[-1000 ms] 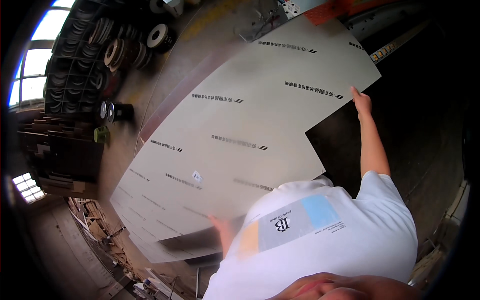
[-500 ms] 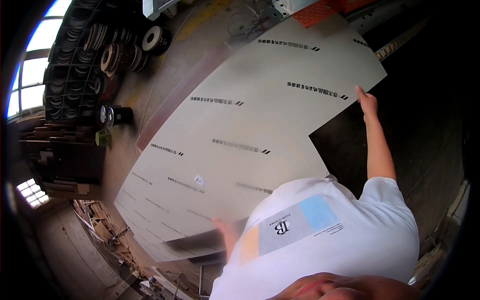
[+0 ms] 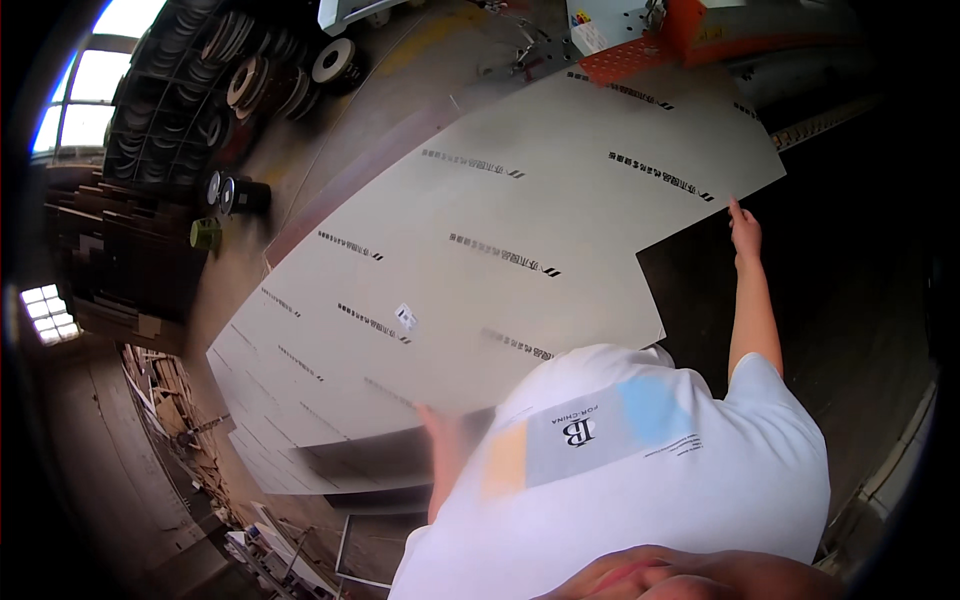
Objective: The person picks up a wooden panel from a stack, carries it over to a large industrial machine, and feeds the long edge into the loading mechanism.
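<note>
A large pale grey board (image 3: 520,230) with rows of dark printed marks and a small white label (image 3: 405,316) stretches out in front of my white T-shirt. Its right side has a stepped cut-out. My right hand (image 3: 745,228) is stretched out and grips the board's edge at the outer corner of that step. My left hand (image 3: 440,432), blurred by motion, holds the board's near edge just left of my chest. The board is tilted, and its far end points at an orange machine (image 3: 700,35).
More pale boards (image 3: 290,460) lie stacked under the near left end. A rack of rolled strips (image 3: 200,100) stands at the upper left, with a small green can (image 3: 205,233) below it. Wood offcuts (image 3: 175,400) pile up at the left. Dark floor (image 3: 850,300) lies to the right.
The board and both hands have drifted slightly down and right in the picture. More of the orange machine now shows at the top. Both hands keep their hold.
</note>
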Demonstrator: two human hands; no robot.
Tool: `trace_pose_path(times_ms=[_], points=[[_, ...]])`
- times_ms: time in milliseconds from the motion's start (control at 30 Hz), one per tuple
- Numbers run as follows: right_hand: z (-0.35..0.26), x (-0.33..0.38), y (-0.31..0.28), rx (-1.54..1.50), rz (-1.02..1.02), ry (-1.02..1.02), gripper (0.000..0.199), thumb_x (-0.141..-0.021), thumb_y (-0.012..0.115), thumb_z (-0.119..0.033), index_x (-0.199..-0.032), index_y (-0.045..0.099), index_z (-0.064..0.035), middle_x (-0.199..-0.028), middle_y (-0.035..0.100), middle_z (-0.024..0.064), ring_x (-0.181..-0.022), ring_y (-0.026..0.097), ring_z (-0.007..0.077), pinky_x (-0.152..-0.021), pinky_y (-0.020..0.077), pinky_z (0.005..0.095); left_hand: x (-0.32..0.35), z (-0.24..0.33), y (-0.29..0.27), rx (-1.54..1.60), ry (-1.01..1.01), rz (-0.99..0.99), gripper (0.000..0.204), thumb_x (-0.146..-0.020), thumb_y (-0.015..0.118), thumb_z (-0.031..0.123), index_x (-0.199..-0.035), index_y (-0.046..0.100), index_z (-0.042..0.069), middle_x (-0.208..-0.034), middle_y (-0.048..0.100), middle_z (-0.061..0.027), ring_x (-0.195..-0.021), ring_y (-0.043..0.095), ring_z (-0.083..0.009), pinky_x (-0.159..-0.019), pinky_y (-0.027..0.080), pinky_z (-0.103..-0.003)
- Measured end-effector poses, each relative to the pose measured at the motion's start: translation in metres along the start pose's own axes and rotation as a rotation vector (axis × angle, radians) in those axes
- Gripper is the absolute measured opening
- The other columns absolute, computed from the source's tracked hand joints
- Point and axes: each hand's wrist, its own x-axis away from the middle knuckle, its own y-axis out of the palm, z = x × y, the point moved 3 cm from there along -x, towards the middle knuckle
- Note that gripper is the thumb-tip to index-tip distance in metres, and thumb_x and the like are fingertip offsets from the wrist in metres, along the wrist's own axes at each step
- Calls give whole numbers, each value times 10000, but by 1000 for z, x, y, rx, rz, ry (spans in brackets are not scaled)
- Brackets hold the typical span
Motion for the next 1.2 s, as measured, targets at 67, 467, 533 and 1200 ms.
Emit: trace_pose_path(times_ms=[67, 467, 533, 1200], points=[[6, 42, -6, -78, 20, 40, 476, -952, 598, -502, -959, 664, -31, -769, 576, -19, -663, 496, 84, -618, 413, 244, -8, -5, 0, 83, -27, -25, 490, -1019, 454, 436, -1369, 479, 93, -1335, 543, -71, -1141, 535, -225, -931, 455, -337], [127, 289, 74, -481, -201, 550, 683, -844, 595, -671, -1304, 569, -168, -1208, 600, 6, -1039, 533, 193, -920, 381, 383, -3, -9, 6, 861, -463, -33, 606, -1032, 338, 566, -1420, 465, 118, -1430, 496, -58, -1222, 508, -237, -953, 470, -373], [99, 337, 117, -496, -326, 544, 703, -841, 582, -684, -1327, 549, -177, -1251, 579, 23, -1099, 519, 218, -993, 361, 423, 1, -26, -14, 646, -399, -228, 578, -1023, 422, 512, -1404, 441, 77, -1417, 497, -119, -1236, 506, -264, -1016, 439, -403], [90, 711, 419, -374, -793, 623, 618, -895, 547, -659, -1278, 551, -174, -1175, 581, 61, -1068, 534, 238, -1009, 351, 470, -115, -11, -430, 497, -380, 56, 227, -989, 582, 351, -944, 561, 129, -804, 631, -26, -745, 608, -195, -689, 501, -380]])
